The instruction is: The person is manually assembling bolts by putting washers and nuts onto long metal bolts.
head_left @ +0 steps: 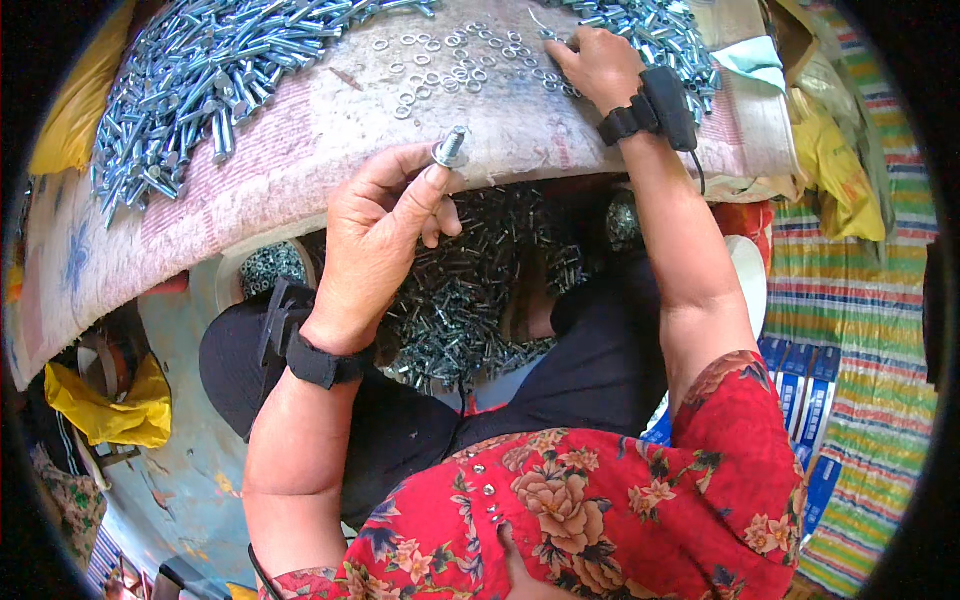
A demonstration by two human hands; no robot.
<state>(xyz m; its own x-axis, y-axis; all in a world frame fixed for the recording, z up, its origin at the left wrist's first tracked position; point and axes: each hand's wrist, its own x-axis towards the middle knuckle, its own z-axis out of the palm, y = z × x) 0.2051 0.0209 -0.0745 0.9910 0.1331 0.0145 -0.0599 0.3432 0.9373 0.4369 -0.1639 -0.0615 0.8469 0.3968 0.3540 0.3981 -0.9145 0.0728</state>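
Note:
Between the thumb and fingers of my left hand point(385, 215), a bolt point(453, 143) stands with its threaded end up and a washer around it. My right hand point(603, 72) is on the cloth-covered table at the edge of the right-hand bolt pile point(668, 40), beside loose washers point(462, 68). Its fingers are bent and closed; what they hold, if anything, is hidden. The washers lie scattered flat between the two hands and beyond them.
A big bolt pile point(225, 70) covers the table's left side. Below the near edge, many dark bolts point(470, 300) lie between my legs. A tub of nuts point(272, 268) stands left of them. Yellow bags point(120, 400) and striped sheeting point(850, 380) lie at the sides.

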